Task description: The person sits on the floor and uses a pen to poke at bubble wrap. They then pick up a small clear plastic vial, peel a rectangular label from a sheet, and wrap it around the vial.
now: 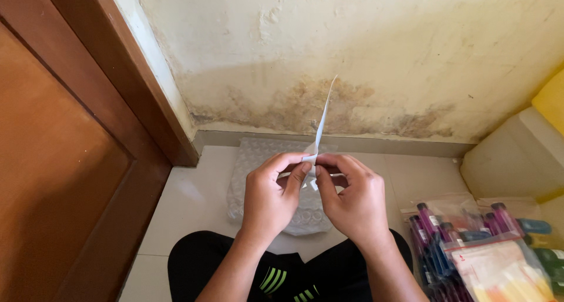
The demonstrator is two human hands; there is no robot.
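At the far left stands a brown wooden door (pixel 53 161) with its darker frame (pixel 126 73) slanting down to the white tiled floor (pixel 188 202). Behind it rises a cream plaster wall (pixel 352 37), stained brown and flaking along its base above a grey skirting strip.

On the floor, just in front of the person's black-clad knees (pixel 200 267), lies a clear bubble-wrap sheet (pixel 252 161), partly hidden beneath the hands.

The left hand (pixel 270 199) is raised over the bubble wrap with its thumb and forefinger pinched on the lower end of a thin white strip of paper or tape (pixel 322 117). The strip stands nearly upright from the fingertips, leaning slightly to the right, its tip showing against the stained part of the wall. The right hand (pixel 352 202) meets the left at the same spot, its fingertips also clamped on the strip's lower end, so both hands touch each other there. A small folded bit of the strip sits between the two thumbs.

To the right, on the floor, lies a heap of clear plastic bags holding purple-capped tubes (pixel 446 231), with blue items among them. Beyond it stand a pale cream box (pixel 517 161) and a yellow object (pixel 552 99) at the edge of view.
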